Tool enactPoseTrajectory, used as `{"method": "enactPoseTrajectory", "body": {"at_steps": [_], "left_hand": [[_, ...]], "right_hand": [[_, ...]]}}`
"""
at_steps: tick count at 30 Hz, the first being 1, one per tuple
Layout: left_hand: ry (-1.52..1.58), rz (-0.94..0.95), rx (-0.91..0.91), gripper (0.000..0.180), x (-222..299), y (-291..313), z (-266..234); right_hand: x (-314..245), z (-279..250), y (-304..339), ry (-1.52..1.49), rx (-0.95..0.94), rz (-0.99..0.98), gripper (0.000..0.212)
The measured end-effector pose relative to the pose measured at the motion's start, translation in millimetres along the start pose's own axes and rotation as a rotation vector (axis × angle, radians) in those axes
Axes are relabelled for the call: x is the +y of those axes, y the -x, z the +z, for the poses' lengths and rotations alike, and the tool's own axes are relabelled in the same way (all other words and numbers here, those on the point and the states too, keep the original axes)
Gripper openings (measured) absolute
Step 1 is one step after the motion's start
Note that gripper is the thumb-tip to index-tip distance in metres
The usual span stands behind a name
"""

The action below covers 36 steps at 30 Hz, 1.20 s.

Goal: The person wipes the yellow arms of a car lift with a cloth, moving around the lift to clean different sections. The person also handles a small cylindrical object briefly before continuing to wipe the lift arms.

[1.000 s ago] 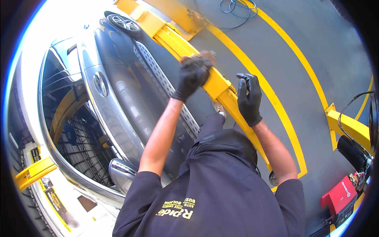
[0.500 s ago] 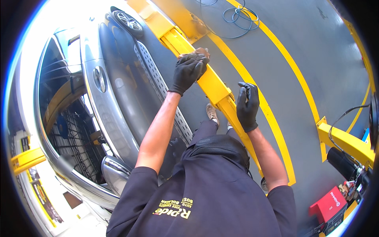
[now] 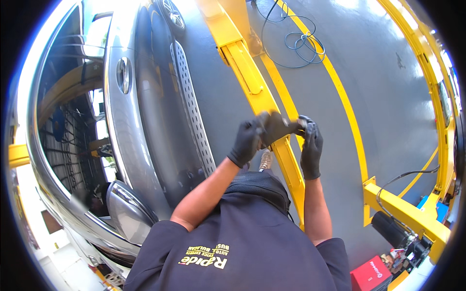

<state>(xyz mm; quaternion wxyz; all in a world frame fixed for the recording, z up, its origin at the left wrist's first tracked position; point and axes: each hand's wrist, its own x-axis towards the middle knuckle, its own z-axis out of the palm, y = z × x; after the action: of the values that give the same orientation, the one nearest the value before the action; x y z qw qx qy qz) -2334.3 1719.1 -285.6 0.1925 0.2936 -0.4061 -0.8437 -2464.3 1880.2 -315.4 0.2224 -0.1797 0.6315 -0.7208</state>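
Dark pad-like piece (image 3: 276, 127), prob. rubber or cloth, sits between both gloved hands at mid-frame, held up in front of the person and over the yellow lift arm (image 3: 257, 92). Can't tell exactly what it is; it's blurred.

Left to right:
- Far left: silver car (image 3: 121, 145) raised on the lift, grille and front end w/ round emblem showing, perforated side step (image 3: 191, 111) along its right edge, one wheel (image 3: 172, 13) at the far top.
- Left hand (image 3: 247, 143), black glove, fingers closed around the left edge of the dark piece, forearm bare.
- Lift arm runs from far top to near, right under the hands; a shoe (image 3: 265, 159) shows just beside it on the grey floor (image 3: 388, 97).
- Right hand (image 3: 310, 145), black glove, fingers curled, pinching the right end of the same piece.
- Right of that: yellow floor line, coiled blue hose (image 3: 296, 43) far off, another yellow lift arm (image 3: 403, 208) w/ black cable near right, red box (image 3: 371, 276) at the near right corner.

Step in hand, as I judge it: gripping the piece w/ both hands, handling or adjusting it above the arm. Next move prob. needs a firm two-hand hold and lining it up w/ the arm below before letting one hand go.
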Motion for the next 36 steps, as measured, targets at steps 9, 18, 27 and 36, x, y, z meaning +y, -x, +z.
{"method": "enactPoseTrajectory", "body": {"at_steps": [9, 18, 27, 36], "left_hand": [[0.416, -0.102, -0.093, 0.042, -1, -46, -57], [0.524, -0.149, 0.282, 0.043, 18, -35, -165], [0.567, -0.155, 0.37, 0.043, 11, -15, -179], [0.396, -0.092, 0.273, 0.043, 24, -16, -176]], "right_hand": [[-76, 58, -16, -0.264, -0.142, 0.311, 0.02], [-68, 52, -3, 1.018, -0.357, -0.437, 0.025], [10, 105, -69, 1.032, -0.338, -0.548, 0.03], [15, 111, -62, 0.959, -0.346, -0.512, 0.018]]}}
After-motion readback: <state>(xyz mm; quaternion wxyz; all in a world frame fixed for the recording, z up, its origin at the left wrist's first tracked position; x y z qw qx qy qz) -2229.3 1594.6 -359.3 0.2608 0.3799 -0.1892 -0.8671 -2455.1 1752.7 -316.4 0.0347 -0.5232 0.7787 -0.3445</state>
